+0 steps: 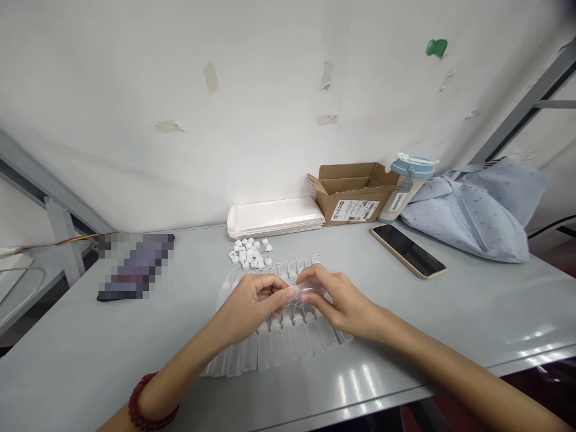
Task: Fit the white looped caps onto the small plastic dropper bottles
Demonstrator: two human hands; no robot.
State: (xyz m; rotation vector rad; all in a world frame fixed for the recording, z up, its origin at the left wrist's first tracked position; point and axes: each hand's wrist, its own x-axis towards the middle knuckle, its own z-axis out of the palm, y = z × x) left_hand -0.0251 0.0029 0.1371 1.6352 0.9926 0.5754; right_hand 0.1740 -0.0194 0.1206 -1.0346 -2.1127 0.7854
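Over the middle of the table, both hands are closed on one small translucent plastic bottle (312, 289). My right hand (342, 299) pinches its body between thumb and fingers. At the neck end, the thumb and fingertips of my left hand (252, 303) press together; they hide the detail of the cap or neck there. Beneath and in front of the hands lie rows of similar translucent bottles (272, 351), many with thin, curved white strands at their tops. Just behind them is a loose pile of small white caps (249, 253).
Along the wall stand a stack of white flat boxes (276, 217), an open cardboard box (355, 195) and a blue-lidded cup (404, 189). A phone (408, 251) and a light blue cloth bag (468, 210) lie right. A partly blurred dark item (139, 267) lies left.
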